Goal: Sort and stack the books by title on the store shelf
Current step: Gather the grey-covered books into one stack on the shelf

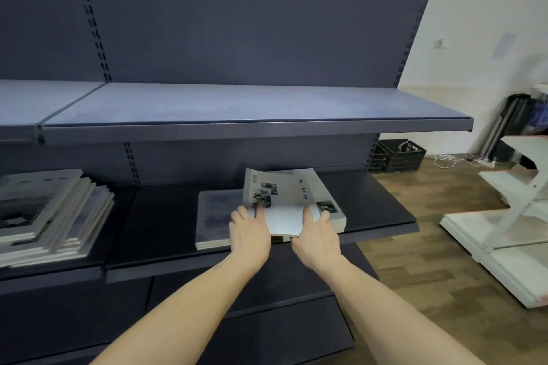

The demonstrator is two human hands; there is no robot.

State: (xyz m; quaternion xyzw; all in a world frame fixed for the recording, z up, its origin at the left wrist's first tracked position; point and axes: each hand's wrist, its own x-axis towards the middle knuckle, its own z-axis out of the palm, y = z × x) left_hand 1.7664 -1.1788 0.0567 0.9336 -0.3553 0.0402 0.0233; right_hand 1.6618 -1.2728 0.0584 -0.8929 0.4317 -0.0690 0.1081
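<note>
Both hands were on a white book over the middle shelf. The left hand pinched its near left corner, thumb on the cover, and the right hand clamped the near edge; each grip was closed on that book. The book's far end curled upward, and it hovered over or rested on a thick white pile; contact could not be told.

Just left of it lay a short bluish pile, apparently already sorted. Well apart, at the shelf's left end, a large fanned heap of books looked unsorted, so most of the job seemed to remain.

The upper shelf carried nothing. Beyond stood a pale wall, wood-pattern floor, black crates and white shelving parts on the right.
</note>
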